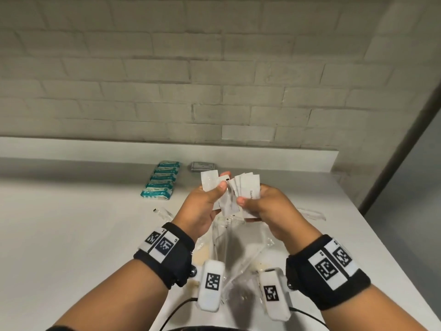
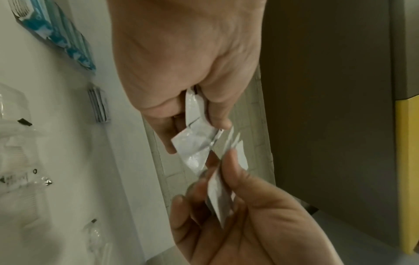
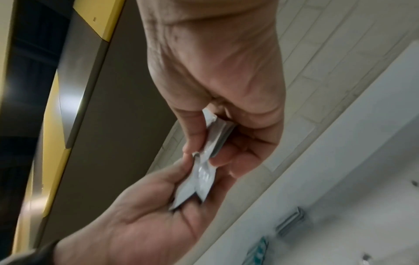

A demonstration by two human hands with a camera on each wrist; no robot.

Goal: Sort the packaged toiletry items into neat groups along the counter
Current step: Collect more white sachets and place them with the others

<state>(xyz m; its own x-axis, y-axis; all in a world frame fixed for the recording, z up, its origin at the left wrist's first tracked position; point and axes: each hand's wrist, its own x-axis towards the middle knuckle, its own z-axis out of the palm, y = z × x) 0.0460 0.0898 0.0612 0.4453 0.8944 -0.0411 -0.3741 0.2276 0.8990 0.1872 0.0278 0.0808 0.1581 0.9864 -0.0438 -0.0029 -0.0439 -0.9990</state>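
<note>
Both hands are raised above the white counter (image 1: 71,223), side by side. My left hand (image 1: 205,201) pinches a white sachet (image 1: 209,181) between thumb and fingers, seen close in the left wrist view as a crinkled white sachet (image 2: 192,143). My right hand (image 1: 265,204) grips a fanned stack of white sachets (image 1: 248,187), one with printed lettering; in the right wrist view the stack of sachets (image 3: 215,136) sits between thumb and fingers. The two bundles touch in the middle.
A row of teal wipe packs (image 1: 161,181) lies at the back left, with a small pile of grey packets (image 1: 203,166) beside it. Clear plastic bags (image 1: 238,247) lie under my hands, and clear wrapped items (image 1: 163,212) (image 1: 312,214) lie at either side. The counter edge runs along the right.
</note>
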